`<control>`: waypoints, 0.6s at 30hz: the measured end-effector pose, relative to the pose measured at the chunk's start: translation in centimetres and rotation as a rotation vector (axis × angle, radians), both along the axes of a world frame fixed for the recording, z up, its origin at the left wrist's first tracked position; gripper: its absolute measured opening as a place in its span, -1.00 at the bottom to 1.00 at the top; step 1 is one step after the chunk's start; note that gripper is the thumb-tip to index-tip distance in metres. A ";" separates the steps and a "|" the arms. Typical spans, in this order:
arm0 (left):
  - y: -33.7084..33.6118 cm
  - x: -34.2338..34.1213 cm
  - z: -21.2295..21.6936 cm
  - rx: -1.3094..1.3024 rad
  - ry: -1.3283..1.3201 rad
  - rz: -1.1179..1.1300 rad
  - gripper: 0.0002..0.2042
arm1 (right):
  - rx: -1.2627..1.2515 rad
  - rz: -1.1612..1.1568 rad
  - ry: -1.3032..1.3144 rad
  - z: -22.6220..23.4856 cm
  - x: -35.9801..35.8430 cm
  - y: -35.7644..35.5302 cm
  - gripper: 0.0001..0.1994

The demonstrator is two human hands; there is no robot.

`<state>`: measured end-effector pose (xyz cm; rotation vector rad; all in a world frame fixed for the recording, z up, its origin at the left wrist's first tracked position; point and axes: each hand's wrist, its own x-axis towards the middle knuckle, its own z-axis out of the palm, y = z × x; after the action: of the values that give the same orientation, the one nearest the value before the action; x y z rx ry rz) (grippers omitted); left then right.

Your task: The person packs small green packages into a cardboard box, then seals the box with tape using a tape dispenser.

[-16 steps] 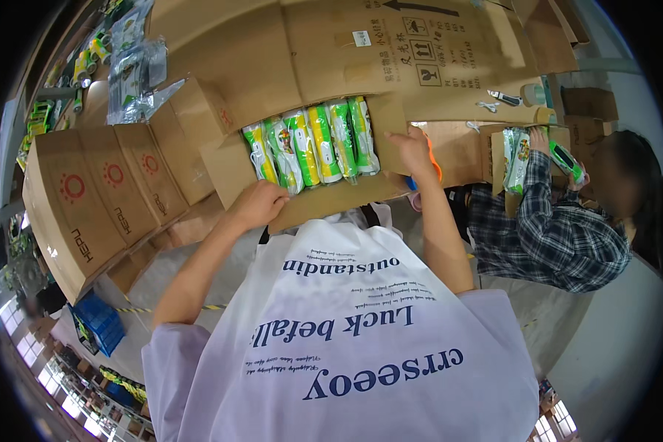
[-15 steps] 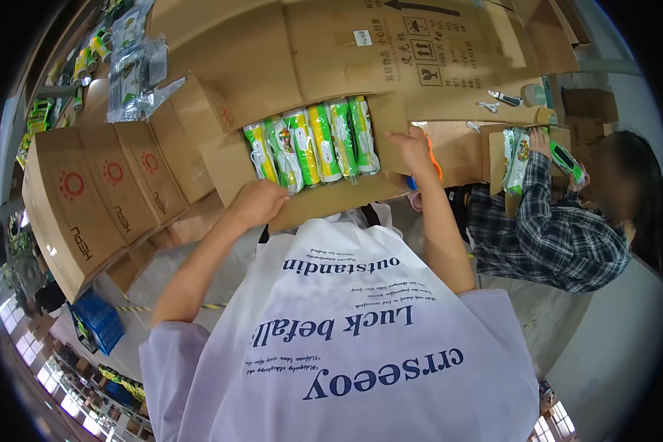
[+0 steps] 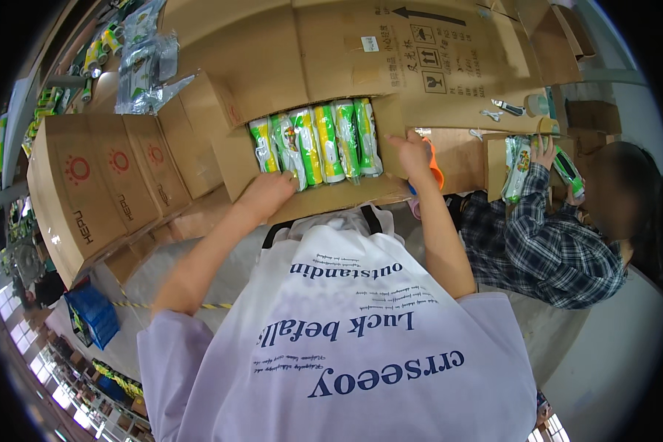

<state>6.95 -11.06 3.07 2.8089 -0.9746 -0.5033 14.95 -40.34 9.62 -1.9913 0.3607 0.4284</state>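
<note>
An open cardboard box stands in front of me, its flaps folded outward. Inside it, several green, yellow and white plastic-wrapped packages are lined up side by side. At the box's near left corner my left hand is closed, its curled fingers over the edge beside the lower ends of the leftmost packages; its fingertips are partly hidden. My right hand grips the right flap, thumb on the inner side and the other fingers mostly out of sight behind it.
Tall cartons stand at left; clear plastic bags lie beyond them. A large flattened carton covers the far side. Right of me are an orange ring-shaped thing, a utility knife and a co-worker in a plaid shirt handling similar packages.
My left hand has shifted slightly right along the near edge, closer to the packages. My right hand stays at the right flap. The co-worker's hands have barely moved.
</note>
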 end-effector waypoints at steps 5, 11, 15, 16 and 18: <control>3.7 -2.5 4.1 -0.339 -0.433 0.509 -0.70 | 0.247 0.044 -0.137 -6.7 0.3 -1.5 -0.39; 6.1 -4.8 -1.0 -0.857 -0.156 1.226 -0.69 | 0.470 0.211 -0.155 -7.3 1.2 -2.1 -0.42; 3.8 -2.0 0.6 -0.632 -0.287 0.653 -0.58 | -0.505 0.750 -0.627 -6.5 -0.5 -0.5 -0.41; 3.4 -1.4 0.6 -0.636 -0.283 0.658 -0.58 | -0.383 0.744 -0.528 -6.6 -0.6 0.0 -0.33; 3.0 -0.3 0.5 -0.416 -0.363 0.341 -0.49 | -0.392 0.746 -0.516 -5.8 0.0 0.3 -0.31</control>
<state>6.61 -8.08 3.55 2.6329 -0.5395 0.2335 14.95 -40.05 3.87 -2.4888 -0.6946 0.2880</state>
